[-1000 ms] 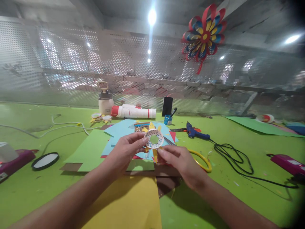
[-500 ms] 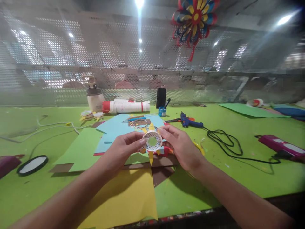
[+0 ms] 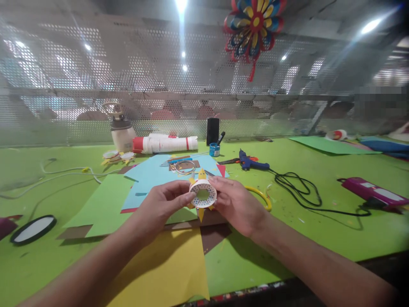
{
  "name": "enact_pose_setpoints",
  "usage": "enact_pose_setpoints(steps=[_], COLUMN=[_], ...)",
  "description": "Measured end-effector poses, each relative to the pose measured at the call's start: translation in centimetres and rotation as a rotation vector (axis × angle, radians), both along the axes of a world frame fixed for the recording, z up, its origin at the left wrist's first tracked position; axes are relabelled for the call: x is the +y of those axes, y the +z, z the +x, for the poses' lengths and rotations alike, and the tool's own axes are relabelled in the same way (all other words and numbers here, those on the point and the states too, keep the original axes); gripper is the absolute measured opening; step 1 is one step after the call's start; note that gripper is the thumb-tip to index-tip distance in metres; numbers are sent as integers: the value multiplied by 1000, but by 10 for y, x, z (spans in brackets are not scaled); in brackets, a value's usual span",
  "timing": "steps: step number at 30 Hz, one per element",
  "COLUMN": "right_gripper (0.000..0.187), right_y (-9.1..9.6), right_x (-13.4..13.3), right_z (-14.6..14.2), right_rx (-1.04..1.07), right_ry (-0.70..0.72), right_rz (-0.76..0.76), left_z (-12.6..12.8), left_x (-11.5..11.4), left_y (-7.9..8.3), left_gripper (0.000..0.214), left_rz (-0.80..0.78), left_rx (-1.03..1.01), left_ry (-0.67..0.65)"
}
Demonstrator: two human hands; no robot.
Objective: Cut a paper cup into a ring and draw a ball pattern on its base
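Got paper ring (image 3: 203,204) mid-scene, between left hand (image 3: 161,202) and right hand (image 3: 239,202). Pinched in left at left rim: thumb on printed face, fingers behind, closed to ring thickness. Touching far-right rim with right fingers, bunched; can't tell if gripping there. Printed side facing near. Lined up near-far on long axis, pointing far with dotted yellow tip (image 3: 202,174), near with plain yellow tip (image 3: 201,214). Glue gun (image 3: 251,162) off right.
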State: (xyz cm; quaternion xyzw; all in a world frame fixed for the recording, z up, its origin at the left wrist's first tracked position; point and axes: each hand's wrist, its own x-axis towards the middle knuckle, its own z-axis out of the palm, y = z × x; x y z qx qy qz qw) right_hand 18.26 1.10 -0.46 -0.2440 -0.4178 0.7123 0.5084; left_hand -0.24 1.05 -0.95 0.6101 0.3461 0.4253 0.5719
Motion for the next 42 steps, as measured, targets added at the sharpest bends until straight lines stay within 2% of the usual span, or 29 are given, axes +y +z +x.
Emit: enact_pose_setpoints(steps=[5,11,18,27,34,42], right_gripper=[11,8,13,25,42,35], right_y=[-2,-1,-8,-6,-9,-8], right_x=[-1,0,7,13,10,6], right_z=[-1,-5,-5,4,2,2], right_rx=[91,102,-1,-154,-294,-391], right_ry=[4,-40,-69,-141,-98,-44], right_rz=[-54,-71,-120,58,135,146], left_z=[0,1,-1,-6,-10,-8], left_x=[1,3,8,12,16,14], left_y=[1,0,-1,4,-1,0], left_gripper=[18,22,24,27,24,24], left_rz=[-10,-18,-155,-161,-155,-158], left_rx=[-15,0,-213,-219,-228,-237], left_ry=[-7,8,49,96,78,54])
